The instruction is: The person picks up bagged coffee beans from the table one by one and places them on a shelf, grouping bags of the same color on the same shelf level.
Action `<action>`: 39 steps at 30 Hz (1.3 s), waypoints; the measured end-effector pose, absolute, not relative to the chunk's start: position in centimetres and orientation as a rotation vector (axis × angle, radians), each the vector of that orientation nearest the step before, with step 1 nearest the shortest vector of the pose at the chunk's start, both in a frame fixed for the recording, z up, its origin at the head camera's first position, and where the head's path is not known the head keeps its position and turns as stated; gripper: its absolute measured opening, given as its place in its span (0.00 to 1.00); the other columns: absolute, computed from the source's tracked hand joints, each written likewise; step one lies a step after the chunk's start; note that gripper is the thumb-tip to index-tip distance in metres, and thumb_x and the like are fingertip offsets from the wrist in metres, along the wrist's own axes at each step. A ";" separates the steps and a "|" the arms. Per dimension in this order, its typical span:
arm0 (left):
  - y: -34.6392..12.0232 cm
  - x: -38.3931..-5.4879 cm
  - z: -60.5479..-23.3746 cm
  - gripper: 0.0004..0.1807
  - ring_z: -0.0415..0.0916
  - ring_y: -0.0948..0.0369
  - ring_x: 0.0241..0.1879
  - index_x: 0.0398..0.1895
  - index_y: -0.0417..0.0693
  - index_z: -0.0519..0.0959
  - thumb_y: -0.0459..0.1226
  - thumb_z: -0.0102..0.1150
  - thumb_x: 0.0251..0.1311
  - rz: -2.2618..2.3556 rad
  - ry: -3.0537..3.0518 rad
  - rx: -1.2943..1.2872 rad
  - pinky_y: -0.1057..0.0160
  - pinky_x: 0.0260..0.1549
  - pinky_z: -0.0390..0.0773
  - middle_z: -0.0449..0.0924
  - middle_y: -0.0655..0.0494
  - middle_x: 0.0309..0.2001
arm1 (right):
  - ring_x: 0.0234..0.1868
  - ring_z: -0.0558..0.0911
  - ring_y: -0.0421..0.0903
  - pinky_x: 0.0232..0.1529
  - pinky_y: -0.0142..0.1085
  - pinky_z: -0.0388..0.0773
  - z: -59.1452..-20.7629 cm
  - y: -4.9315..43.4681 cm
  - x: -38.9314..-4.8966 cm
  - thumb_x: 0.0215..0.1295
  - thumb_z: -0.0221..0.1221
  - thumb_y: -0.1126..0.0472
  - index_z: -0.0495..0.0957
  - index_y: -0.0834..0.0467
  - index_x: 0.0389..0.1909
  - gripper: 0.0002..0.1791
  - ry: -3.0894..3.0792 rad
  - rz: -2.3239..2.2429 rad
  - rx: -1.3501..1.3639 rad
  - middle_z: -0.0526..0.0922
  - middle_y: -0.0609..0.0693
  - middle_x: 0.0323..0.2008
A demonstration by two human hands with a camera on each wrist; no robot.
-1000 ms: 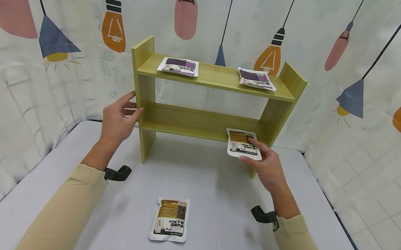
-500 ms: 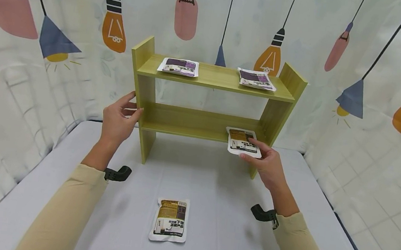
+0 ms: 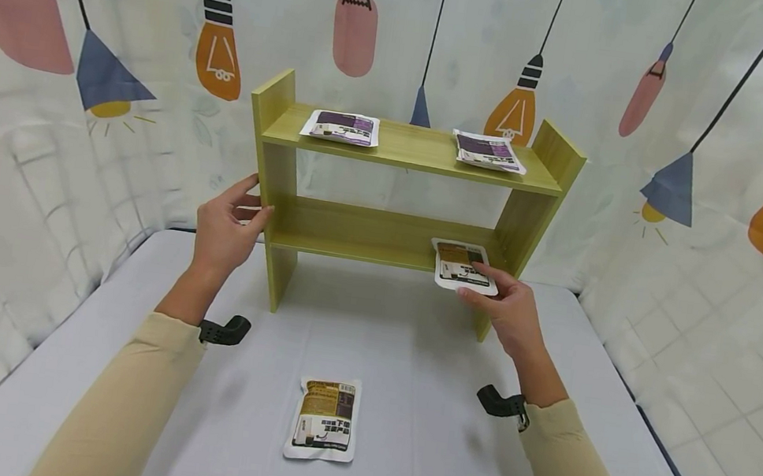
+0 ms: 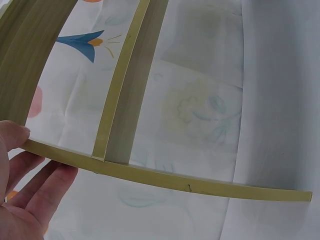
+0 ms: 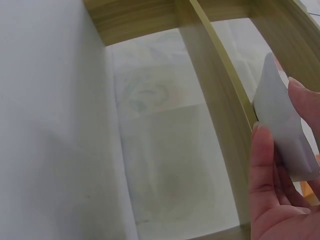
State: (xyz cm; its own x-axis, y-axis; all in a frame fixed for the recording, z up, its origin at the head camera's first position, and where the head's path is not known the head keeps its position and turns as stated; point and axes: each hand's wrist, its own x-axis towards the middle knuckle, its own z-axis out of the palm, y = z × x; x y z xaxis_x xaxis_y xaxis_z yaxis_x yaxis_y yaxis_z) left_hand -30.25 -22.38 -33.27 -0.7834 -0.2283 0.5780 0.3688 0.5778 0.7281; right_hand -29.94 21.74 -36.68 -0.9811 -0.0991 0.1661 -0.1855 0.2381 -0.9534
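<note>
A two-tier greenish-wood shelf (image 3: pixel 391 156) stands on the table. My left hand (image 3: pixel 229 223) grips its left side panel (image 4: pixel 165 180), thumb inside and fingers along the outer face. My right hand (image 3: pixel 512 310) pinches a brown-and-white pouch (image 3: pixel 460 267) at its right edge. The pouch overlaps the right end of the lower board in the head view, its near part jutting out past the front edge. In the right wrist view the pouch's pale underside (image 5: pixel 282 117) shows close against the board's edge (image 5: pixel 227 70).
Two purple-and-white pouches, one left (image 3: pixel 341 127) and one right (image 3: pixel 488 152), lie on the top board. Another brown-and-white pouch (image 3: pixel 323 419) lies on the white table (image 3: pixel 397 462) in front. A patterned curtain (image 3: pixel 407 27) hangs behind and at both sides.
My right hand has pushed the pouch slightly up and further back over the lower board. The left hand keeps its grip on the shelf's side.
</note>
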 end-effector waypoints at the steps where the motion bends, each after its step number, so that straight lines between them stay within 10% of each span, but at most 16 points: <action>1: -22.4 -30.2 -33.3 0.30 0.88 0.46 0.47 0.74 0.61 0.71 0.41 0.62 0.70 -1.198 -2.165 -0.112 0.77 0.41 0.82 0.87 0.42 0.51 | 0.51 0.77 0.49 0.44 0.24 0.80 -36.7 21.8 -30.0 0.60 0.74 0.58 0.76 0.56 0.69 0.35 -2.418 1.869 0.275 0.71 0.59 0.68; 23: -22.4 -30.3 -33.2 0.30 0.88 0.46 0.47 0.74 0.61 0.71 0.41 0.62 0.70 -1.193 -2.164 -0.116 0.65 0.45 0.87 0.86 0.42 0.51 | 0.32 0.88 0.39 0.43 0.34 0.88 -36.5 21.0 -30.6 0.59 0.74 0.59 0.79 0.63 0.64 0.32 -2.283 1.997 0.224 0.88 0.44 0.34; 39: -22.5 -30.4 -33.3 0.30 0.88 0.46 0.47 0.74 0.60 0.71 0.41 0.62 0.70 -1.193 -2.163 -0.118 0.61 0.47 0.87 0.87 0.42 0.52 | 0.29 0.90 0.44 0.38 0.36 0.89 -36.9 20.6 -31.4 0.58 0.74 0.56 0.82 0.64 0.59 0.29 -2.214 2.013 0.172 0.91 0.44 0.29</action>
